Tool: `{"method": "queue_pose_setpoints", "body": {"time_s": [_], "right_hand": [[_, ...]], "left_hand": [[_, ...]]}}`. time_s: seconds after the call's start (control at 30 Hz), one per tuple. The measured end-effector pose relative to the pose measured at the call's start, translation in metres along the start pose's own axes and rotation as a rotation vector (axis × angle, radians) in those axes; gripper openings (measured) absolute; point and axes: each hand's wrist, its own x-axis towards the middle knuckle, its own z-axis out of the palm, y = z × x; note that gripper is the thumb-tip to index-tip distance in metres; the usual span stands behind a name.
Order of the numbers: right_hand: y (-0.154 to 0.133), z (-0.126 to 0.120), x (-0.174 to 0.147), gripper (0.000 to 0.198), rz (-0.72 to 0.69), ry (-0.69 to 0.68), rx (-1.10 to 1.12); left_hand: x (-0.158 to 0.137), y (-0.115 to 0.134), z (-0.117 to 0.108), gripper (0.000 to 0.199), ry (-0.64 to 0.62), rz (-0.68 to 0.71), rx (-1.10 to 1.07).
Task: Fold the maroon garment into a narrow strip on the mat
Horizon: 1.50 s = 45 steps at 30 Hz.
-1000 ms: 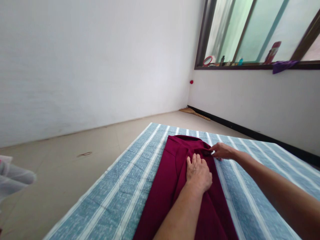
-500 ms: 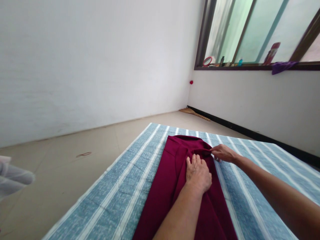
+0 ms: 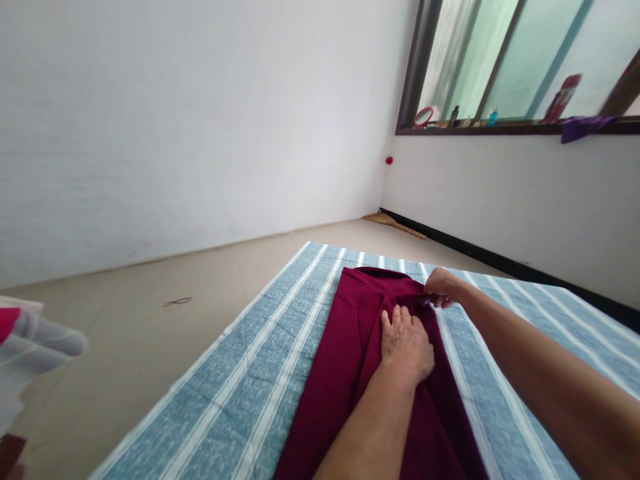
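Raised slightly since the earlier frame, the right hand (image 3: 445,287) lifts an edge of the maroon garment (image 3: 345,353). Well left of it, a looped cord (image 3: 177,302) lies on the floor (image 3: 125,347). Striped cloth (image 3: 260,380) spreads beneath the garment. On the garment's far part, the left hand (image 3: 407,343) rests flat, fingers slightly spread; at the garment's right edge, the right hand's fingers pinch its fabric.

garment (image 3: 340,367): plain maroon | sheet (image 3: 240,373): blue, white-striped | wall (image 3: 200,127): white | cloth (image 3: 583,127): purple
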Motion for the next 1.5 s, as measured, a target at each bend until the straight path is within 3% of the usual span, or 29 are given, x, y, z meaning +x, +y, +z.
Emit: {"method": "queue_pose_setpoints", "body": {"time_s": [0.27,0.63,0.97,1.33,1.5], "right_hand": [[-0.003,0.008,0.009,0.009,0.026,0.043,-0.095],[0.002,0.01,0.003,0.01,0.09,0.012,0.023],[-0.008,-0.001,0.014,0.01,0.082,0.1,-0.08],[0.003,-0.002,0.001,0.021,0.084,-0.102,0.004],[0.004,0.001,0.006,0.018,0.055,-0.085,-0.04]], "left_hand": [[-0.001,0.001,-0.003,0.054,0.01,0.003,-0.019],[0.0,0.001,-0.003,0.054,0.009,0.007,-0.026],[-0.001,0.001,-0.001,0.052,0.063,0.007,-0.031],[0.0,0.002,-0.007,0.053,0.003,-0.008,-0.036],[0.0,0.002,-0.006,0.053,0.007,-0.004,-0.039]]}}
